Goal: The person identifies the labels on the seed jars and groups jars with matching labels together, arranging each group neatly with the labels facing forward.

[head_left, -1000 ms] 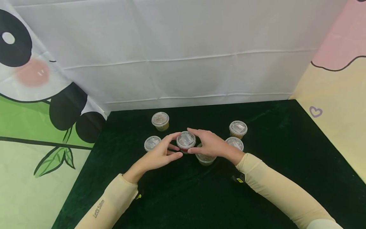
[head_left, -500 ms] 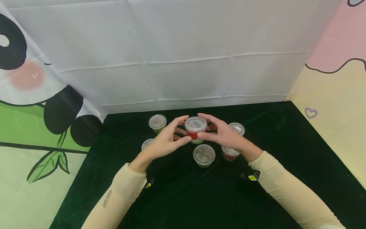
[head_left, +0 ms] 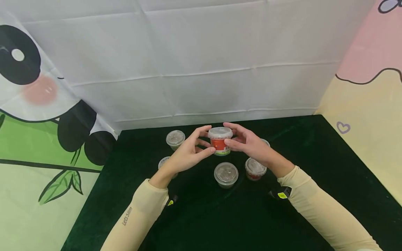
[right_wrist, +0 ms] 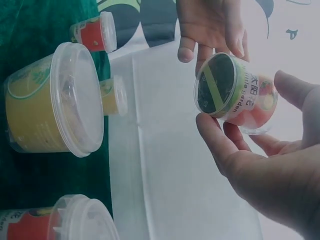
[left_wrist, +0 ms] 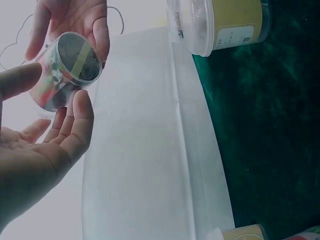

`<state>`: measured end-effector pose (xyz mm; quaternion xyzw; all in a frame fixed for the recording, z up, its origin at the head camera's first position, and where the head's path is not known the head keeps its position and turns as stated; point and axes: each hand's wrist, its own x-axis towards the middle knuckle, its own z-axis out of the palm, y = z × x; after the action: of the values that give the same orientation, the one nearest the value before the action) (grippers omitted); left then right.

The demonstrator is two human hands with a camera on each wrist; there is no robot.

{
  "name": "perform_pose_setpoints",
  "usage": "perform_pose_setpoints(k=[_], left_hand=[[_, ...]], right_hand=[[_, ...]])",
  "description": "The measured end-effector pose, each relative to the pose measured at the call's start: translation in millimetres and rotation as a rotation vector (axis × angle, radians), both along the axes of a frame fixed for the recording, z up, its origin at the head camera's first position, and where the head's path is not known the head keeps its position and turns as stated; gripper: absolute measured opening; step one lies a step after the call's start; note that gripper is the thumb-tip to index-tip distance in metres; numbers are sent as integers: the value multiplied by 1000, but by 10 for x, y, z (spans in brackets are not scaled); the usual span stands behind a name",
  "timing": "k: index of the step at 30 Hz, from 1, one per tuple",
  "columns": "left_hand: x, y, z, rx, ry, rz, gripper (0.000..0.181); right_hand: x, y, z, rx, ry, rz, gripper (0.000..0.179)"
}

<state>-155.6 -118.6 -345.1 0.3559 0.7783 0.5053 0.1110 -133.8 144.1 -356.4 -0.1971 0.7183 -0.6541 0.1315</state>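
A lidded clear plastic cup with a red label (head_left: 216, 143) is held up above the table between both hands. My left hand (head_left: 187, 152) grips its left side, thumb low at the front and fingers curled behind. From the right, my right hand (head_left: 255, 150) holds it with the thumb across the red label. The cup's base, with a light strip over dark contents, faces the camera in the left wrist view. In the right wrist view, the cup's label (right_wrist: 250, 97) shows the words "little garden". The lid is on and the cup stands nearly upright.
Several more lidded cups stand on the dark green cloth (head_left: 201, 216): one in the near middle (head_left: 226, 175), one at right (head_left: 255, 169), one at back left (head_left: 175, 139). Two others (head_left: 162, 161) are partly behind the hands. A white sheet (head_left: 201, 69) hangs behind.
Both hands have lifted the red-labelled cup off the table and moved it slightly right, so its side now shows. The head view has shifted slightly.
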Motion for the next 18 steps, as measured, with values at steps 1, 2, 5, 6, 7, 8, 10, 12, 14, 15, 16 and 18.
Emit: perform_pose_setpoints(k=[1, 2, 5, 6, 7, 8, 10, 12, 14, 15, 16, 18], left_hand=[[1, 0, -9, 3, -5, 2, 68], [4, 3, -18, 4, -10, 5, 68], [10, 15, -41, 2, -17, 12, 68], [8, 20, -50, -1, -18, 14, 68], [7, 26, -57, -3, -19, 14, 68], [7, 30, -64, -5, -19, 15, 68], [10, 36, -68, -6, -20, 19, 69], [14, 41, -66, -3, -25, 24, 69], [20, 43, -56, -2, -32, 31, 69], [26, 42, -49, -2, -36, 35, 69], [30, 39, -45, -1, -43, 39, 68], [41, 30, -37, 1, -52, 40, 69]], right_hand=[[3, -1, -8, -7, -7, -2, 63], [5, 1, -15, -10, -12, -3, 62], [10, 0, -37, -19, -25, -9, 61], [12, 0, -44, -22, -29, -10, 60], [14, 0, -51, -24, -33, -12, 60], [15, 0, -55, -26, -36, -13, 59], [19, 0, -59, -30, -43, -14, 59], [23, 0, -59, -37, -51, -13, 59], [24, 1, -56, -51, -59, -9, 59], [25, -1, -55, -58, -64, -6, 59], [26, -4, -53, -68, -69, -3, 59], [27, -14, -57, -87, -73, -1, 59]])
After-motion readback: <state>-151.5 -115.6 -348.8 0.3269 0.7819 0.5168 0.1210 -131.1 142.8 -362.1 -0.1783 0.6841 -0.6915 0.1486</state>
